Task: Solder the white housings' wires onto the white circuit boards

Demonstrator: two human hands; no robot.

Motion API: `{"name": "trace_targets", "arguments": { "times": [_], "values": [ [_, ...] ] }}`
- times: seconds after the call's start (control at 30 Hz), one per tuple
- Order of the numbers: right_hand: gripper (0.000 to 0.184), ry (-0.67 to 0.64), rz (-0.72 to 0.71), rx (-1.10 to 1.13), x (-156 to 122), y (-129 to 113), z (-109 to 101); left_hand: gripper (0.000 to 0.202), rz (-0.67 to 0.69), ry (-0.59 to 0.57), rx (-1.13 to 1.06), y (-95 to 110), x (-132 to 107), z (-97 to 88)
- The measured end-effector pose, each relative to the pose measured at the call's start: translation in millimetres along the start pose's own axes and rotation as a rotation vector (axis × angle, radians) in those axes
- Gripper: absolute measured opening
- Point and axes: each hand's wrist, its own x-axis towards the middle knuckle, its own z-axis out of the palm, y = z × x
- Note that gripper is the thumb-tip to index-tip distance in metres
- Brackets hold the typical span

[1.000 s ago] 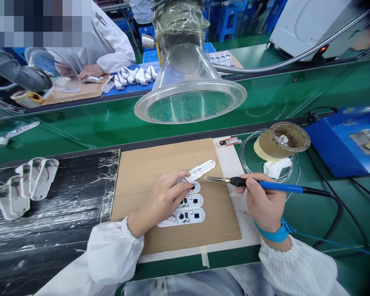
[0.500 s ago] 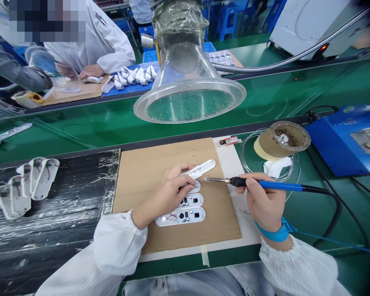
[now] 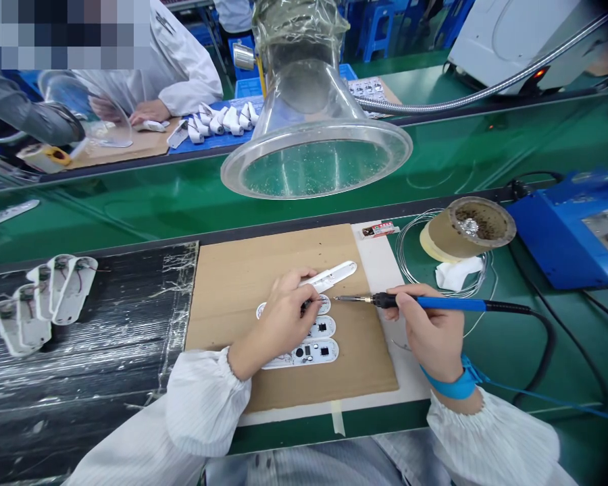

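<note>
My left hand [image 3: 286, 310] is closed in a pinch above the top circuit board [image 3: 325, 305]; a thin wire seems to show at the fingertips. A white plastic housing [image 3: 340, 273] lies slanted just beyond these fingers, partly covered by them. My right hand [image 3: 430, 327] is wrapped round a soldering iron [image 3: 385, 300], its tip pointing left, close to the right end of the top board. Nearer to me lie two more white circuit boards, the middle one [image 3: 324, 327] and the lowest one [image 3: 311, 353], with black chips and thin red wires. My left hand and forearm hide their left parts.
Cardboard [image 3: 223, 277] lies under the boards. Several white housings [image 3: 73, 290] rest on the black surface at left. A clear fume hood [image 3: 317, 162] hangs ahead. Solder wire [image 3: 402, 253], a brown pot [image 3: 481, 229] and a blue station [image 3: 562, 229] stand right. Across the divider sits a co-worker.
My left hand has shifted slightly right over the boards, uncovering the left end of the top one. The iron's tip has come down a little. The view has moved slightly.
</note>
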Motion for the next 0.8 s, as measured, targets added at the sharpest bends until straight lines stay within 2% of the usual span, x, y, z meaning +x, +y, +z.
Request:
{"name": "trace_targets", "arguments": {
  "times": [0.33,0.8],
  "values": [
    [0.011,-0.008,-0.02,-0.032,1.4,-11.1,4.4,0.02,0.004,0.027,-0.015,1.4,-1.1,4.3],
    [0.009,-0.023,-0.015,-0.003,-0.8,-2.7,1.9,0.021,-0.006,0.01,-0.023,2.9,-1.0,2.9]
  ]
}}
